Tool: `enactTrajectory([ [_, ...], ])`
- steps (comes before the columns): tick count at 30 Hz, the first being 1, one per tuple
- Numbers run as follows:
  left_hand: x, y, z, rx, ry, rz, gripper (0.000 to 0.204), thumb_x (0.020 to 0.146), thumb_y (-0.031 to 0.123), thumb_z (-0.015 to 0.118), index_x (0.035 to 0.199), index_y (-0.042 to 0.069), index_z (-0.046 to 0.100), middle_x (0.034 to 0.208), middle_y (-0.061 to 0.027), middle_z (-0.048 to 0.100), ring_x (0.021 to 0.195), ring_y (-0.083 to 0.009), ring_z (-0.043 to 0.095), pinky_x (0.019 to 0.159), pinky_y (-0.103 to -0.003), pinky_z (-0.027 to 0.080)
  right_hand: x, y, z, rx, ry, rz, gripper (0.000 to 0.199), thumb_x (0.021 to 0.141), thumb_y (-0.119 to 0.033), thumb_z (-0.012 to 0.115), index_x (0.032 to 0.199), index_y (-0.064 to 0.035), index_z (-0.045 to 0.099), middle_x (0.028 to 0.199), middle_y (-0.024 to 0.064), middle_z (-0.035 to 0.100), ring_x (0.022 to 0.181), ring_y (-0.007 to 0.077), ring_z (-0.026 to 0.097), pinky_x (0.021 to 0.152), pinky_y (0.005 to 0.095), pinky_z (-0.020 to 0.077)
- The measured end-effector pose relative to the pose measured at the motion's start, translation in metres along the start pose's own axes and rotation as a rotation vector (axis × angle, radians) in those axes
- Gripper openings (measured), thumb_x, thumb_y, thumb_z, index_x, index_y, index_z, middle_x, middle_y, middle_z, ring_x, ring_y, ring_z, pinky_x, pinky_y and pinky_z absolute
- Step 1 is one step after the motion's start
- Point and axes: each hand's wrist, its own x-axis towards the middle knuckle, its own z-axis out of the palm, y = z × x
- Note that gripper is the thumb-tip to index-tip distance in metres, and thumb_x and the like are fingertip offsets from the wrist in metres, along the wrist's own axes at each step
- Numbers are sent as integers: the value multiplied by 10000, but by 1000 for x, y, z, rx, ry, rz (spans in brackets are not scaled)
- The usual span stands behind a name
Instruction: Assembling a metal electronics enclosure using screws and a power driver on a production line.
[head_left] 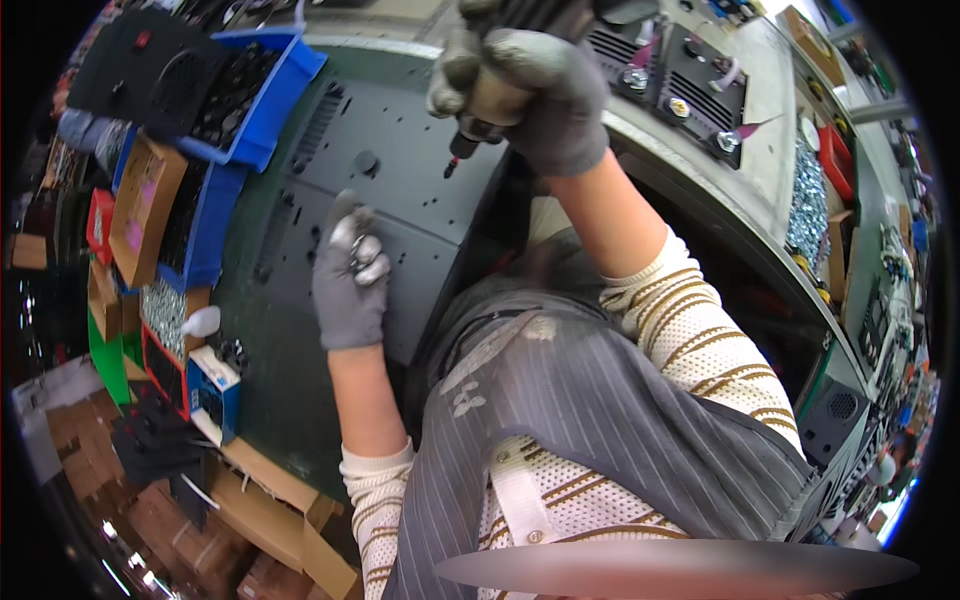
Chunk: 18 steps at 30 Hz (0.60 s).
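Observation:
My right hand (550, 100), in a grey glove, is closed around a dark power screwdriver (478, 135). Its bit points down toward the far one of two dark grey metal panels (405, 115), apparently just above the surface. Over the near panel (410, 265) hovers or rests my left hand (352, 275), gloved as well, with its fingers curled in. What those fingers hold, if anything, I cannot make out. Small holes, slots and a round black knob-like part (366, 162) show on the far panel. The two panels lie side by side on a green work surface (270, 370).
Blue bins (262, 110) of black parts line the left side, beside a cardboard tray (145, 215), a box of small screws (165, 310) and a white bottle (203, 321). Beyond a gap at right, a bench (765, 170) bears black slotted panels (690, 90). More screws (808, 205) lie there.

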Motion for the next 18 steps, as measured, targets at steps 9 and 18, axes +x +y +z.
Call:
enactTrajectory([
  [9,-19,-26,3,-317,-279,-221,209,982,179,490,1091,12,551,849,-66,583,554,-61,411,410,-153,341,-3,22,63,392,-360,-215,379,785,-150,576,1139,-73,464,827,105,573,725,233,583,660,396,488],
  [18,-27,-24,3,-420,-287,-296,240,991,209,472,1080,-1,549,816,-55,563,540,-54,398,396,-151,322,-15,33,51,153,-567,-140,408,815,-272,518,1172,-85,455,863,81,548,718,209,531,696,376,419],
])
